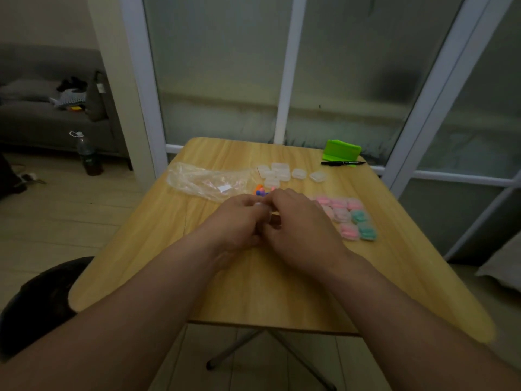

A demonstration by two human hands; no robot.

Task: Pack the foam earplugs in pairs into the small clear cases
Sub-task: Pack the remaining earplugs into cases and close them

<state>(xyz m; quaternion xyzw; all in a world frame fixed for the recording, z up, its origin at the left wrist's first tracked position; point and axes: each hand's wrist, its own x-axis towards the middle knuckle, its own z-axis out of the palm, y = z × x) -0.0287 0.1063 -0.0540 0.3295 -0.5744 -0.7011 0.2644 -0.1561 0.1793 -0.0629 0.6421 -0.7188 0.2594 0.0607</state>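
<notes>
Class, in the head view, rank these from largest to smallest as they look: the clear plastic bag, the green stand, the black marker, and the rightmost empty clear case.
1. clear plastic bag
2. green stand
3. black marker, about as long as the stand but much thinner
4. rightmost empty clear case

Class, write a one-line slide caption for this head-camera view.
Over the table, left hand and right hand meet; empty cases behind, filled cases at right.

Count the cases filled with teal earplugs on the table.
2. Farther teal case and nearer teal case, both on the right edge of the packed group beside pink cases. The right hand may hide others.
</notes>
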